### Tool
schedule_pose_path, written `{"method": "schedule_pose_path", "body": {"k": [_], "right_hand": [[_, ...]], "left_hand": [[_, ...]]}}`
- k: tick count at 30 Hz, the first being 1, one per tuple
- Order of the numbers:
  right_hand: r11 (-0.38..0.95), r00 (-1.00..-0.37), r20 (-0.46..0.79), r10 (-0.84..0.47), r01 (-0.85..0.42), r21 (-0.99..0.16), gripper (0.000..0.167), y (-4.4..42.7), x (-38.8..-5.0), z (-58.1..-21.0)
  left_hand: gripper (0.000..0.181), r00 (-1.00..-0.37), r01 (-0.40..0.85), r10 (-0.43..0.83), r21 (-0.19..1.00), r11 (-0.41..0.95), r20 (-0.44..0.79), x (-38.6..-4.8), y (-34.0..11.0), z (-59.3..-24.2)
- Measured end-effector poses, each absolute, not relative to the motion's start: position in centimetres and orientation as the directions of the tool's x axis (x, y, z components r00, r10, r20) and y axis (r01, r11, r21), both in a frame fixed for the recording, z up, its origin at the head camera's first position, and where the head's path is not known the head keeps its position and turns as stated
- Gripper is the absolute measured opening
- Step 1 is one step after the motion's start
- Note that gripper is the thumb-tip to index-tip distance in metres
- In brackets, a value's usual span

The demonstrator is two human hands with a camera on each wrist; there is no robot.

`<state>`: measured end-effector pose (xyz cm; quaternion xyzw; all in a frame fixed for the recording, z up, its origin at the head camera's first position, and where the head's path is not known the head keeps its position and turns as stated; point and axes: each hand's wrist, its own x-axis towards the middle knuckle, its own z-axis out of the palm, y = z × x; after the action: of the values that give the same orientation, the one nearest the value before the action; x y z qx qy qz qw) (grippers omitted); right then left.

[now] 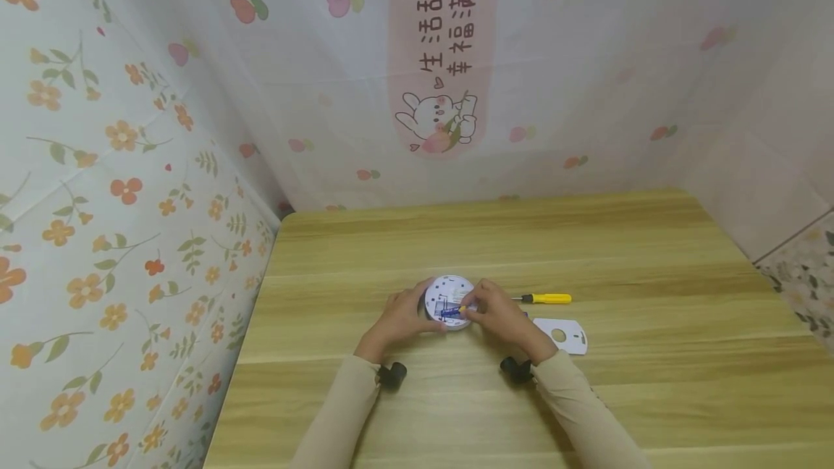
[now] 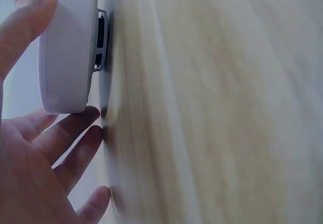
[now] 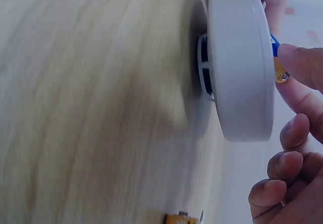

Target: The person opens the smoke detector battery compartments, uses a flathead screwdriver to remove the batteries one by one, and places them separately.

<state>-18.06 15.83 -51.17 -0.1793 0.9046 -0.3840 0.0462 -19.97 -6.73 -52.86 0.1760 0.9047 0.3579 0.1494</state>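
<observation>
A round white smoke detector lies on the table with its open battery bay facing up. My left hand holds its left edge: the thumb is at the near rim and the fingers spread along the far side. Over the bay, my right hand pinches a blue and orange battery between thumb and forefinger. Its other fingers curl loosely. The black vented side of the detector faces down to the table. How deep the battery sits in the bay is hidden.
Right of my right hand lies a yellow-handled screwdriver. Nearer to me is a white mounting plate with a round hole. Another orange battery shows at the bottom of the right wrist view. A printed curtain hangs behind the wooden table.
</observation>
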Motion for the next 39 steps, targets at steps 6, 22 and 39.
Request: {"method": "schedule_pose_path", "body": {"k": [6, 22, 39], "right_hand": [[0.625, -0.935, 0.053, -0.350, -0.275, -0.730, 0.006, 16.1, -18.0, -51.0], [0.622, -0.954, 0.113, -0.277, -0.267, -0.736, 0.006, 18.9, -17.9, -50.9], [0.630, -0.970, 0.070, -0.234, -0.207, -0.748, 0.009, 22.8, -16.5, -50.8]], "left_hand": [[0.101, -0.895, 0.209, 0.423, 0.707, 0.675, -0.139, -20.0, -6.7, -52.8], [0.101, -0.892, 0.213, 0.432, 0.718, 0.663, -0.135, -19.9, -6.6, -52.6], [0.101, -0.898, 0.192, 0.414, 0.714, 0.673, -0.148, -19.7, -6.7, -52.7]]}}
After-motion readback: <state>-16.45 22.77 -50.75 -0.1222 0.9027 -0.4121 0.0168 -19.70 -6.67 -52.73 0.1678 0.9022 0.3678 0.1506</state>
